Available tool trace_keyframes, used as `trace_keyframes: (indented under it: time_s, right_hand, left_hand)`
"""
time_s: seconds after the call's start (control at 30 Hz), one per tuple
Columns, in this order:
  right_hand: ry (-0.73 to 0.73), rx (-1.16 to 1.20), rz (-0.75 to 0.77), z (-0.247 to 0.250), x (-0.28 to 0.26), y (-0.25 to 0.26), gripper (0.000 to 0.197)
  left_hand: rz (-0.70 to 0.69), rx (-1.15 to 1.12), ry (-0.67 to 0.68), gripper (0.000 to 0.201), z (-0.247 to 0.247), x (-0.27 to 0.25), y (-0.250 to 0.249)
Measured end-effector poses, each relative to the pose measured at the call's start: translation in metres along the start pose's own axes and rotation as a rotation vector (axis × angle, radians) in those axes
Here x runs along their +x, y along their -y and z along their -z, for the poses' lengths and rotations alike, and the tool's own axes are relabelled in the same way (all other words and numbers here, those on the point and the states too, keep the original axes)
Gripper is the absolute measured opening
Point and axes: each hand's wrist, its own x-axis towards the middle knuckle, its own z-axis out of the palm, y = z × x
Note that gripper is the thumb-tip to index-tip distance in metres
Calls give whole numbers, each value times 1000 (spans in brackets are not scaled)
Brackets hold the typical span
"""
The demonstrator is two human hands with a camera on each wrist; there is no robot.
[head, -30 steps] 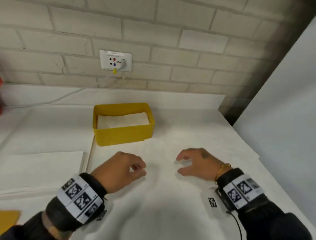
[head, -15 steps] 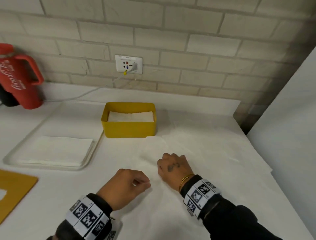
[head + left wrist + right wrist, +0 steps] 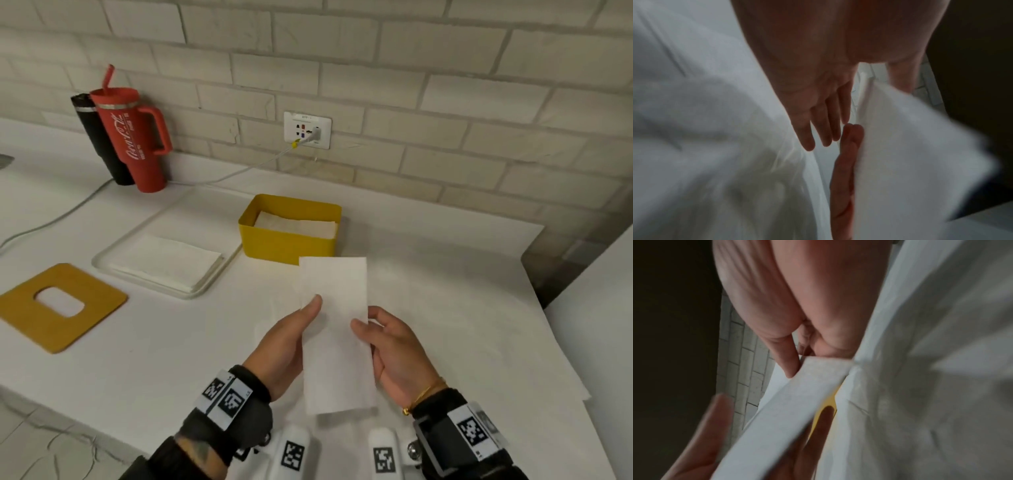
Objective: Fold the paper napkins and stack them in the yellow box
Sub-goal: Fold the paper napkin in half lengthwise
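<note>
Right hand (image 3: pixel 797 293) fills the top of the frame, palm side up close. 1 finger (image 3: pixel 786 360) reaches down toward 6 o'clock and presses onto the near end of the folded napkin (image 3: pixel 789 410). The napkin runs as a white strip from centre toward 7 o'clock. The left hand (image 3: pixel 701 443) shows blurred at 7 o'clock, fingers on either side of the strip. Yellow box (image 3: pixel 827 400) peeks out just past the napkin's edge. White paper sheet (image 3: pixel 931 369) covers 3 o'clock; brick wall (image 3: pixel 740 369) at 9.

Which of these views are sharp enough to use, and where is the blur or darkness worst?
Head view: sharp, evenly lit, brick lines bowed by the wide lens. Left wrist view: dim, folded napkin smeared at its edge. Right wrist view: motion-blurred, dark left side, only a sliver of yellow box.
</note>
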Motion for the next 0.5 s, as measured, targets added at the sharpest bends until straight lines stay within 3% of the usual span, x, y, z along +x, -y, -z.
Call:
trace_keyframes:
  time_s: [0.13, 0.3, 0.4, 0.5]
  right_hand:
    - [11, 19, -46, 4, -9, -14, 23]
    - [7, -230, -96, 5, -18, -26, 15]
    - [-36, -302, -72, 9, -25, -21, 11]
    - [-187, -472, 56, 14, -28, -15, 6]
  left_hand:
    - [64, -57, -150, 42, -9, 0, 15]
    - [92, -203, -318, 43, 12, -4, 20]
    - [86, -234, -349, 48, 34, -7, 17]
    - [79, -242, -316, 43, 51, -7, 14]
